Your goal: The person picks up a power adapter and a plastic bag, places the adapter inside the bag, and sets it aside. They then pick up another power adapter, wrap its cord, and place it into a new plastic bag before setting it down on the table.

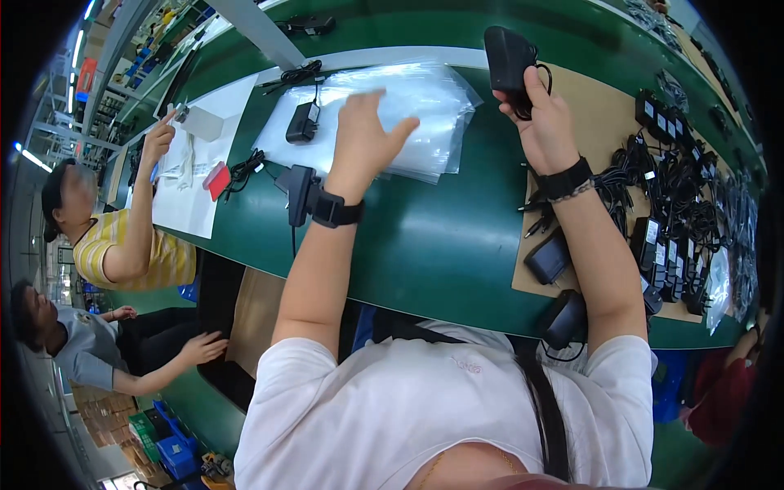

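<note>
My right hand (pixel 545 131), raised at the far side of the table, grips a black power adapter (pixel 510 59) with its dark cable gathered under the fingers. Over a stack of clear plastic bags (pixel 433 106) my left hand (pixel 364 135) is held with thumb and fingers apart and nothing in it. Whether it touches the bags I cannot tell. Left of that hand, a black power adapter (pixel 303 122) lies on the bags. Another black adapter (pixel 300 194) is beside my left wrist, partly behind the wristband.
On the right, a cardboard sheet (pixel 532 273) carries many black adapters (pixel 665 261) and coiled cables (pixel 621 175). Bagged items (pixel 739 245) line the right edge. At left are a red piece (pixel 216 181), a white sheet (pixel 233 102) and a person in a striped shirt (pixel 135 245); another person (pixel 90 351) sits nearer.
</note>
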`<state>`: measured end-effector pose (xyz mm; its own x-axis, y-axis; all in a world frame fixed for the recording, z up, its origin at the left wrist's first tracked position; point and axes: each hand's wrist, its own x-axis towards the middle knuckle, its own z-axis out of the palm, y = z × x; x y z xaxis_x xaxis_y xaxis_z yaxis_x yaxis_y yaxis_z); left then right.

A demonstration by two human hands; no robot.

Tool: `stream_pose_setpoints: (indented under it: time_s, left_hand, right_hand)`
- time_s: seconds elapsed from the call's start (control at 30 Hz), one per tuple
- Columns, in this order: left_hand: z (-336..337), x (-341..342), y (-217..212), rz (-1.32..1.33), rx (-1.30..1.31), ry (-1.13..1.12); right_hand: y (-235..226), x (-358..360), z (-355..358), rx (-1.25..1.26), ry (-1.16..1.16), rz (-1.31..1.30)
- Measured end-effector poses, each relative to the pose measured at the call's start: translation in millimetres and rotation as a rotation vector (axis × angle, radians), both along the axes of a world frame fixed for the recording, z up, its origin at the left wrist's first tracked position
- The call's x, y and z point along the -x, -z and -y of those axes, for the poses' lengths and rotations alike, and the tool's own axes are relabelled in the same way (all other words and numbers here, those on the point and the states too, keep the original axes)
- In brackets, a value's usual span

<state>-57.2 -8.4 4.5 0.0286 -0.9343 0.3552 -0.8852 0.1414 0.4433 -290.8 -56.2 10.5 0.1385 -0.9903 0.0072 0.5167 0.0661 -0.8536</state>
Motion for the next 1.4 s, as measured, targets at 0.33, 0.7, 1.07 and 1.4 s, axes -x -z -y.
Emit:
stream_pose_setpoints:
  time_s: [0.33, 0.7, 1.07, 1.4]
  left_hand:
    - [0, -32, 30, 0.301, -0.398, -0.153]
    - [-17, -50, 50, 0.465, 0.005, -0.284]
    - [-20, -41, 16, 0.207, 0.137, -0.508]
    - [-10, -73, 22, 0.024, 0.198, -0.394]
  right_hand:
    - [5, -6, -7, 0.046, -0.003, -0.076]
    - [7, -9, -9, 0.030, -0.046, -0.112]
    - [8, -8, -10, 0.010, -0.040, -0.142]
    - [10, -9, -7, 0.013, -0.042, -0.134]
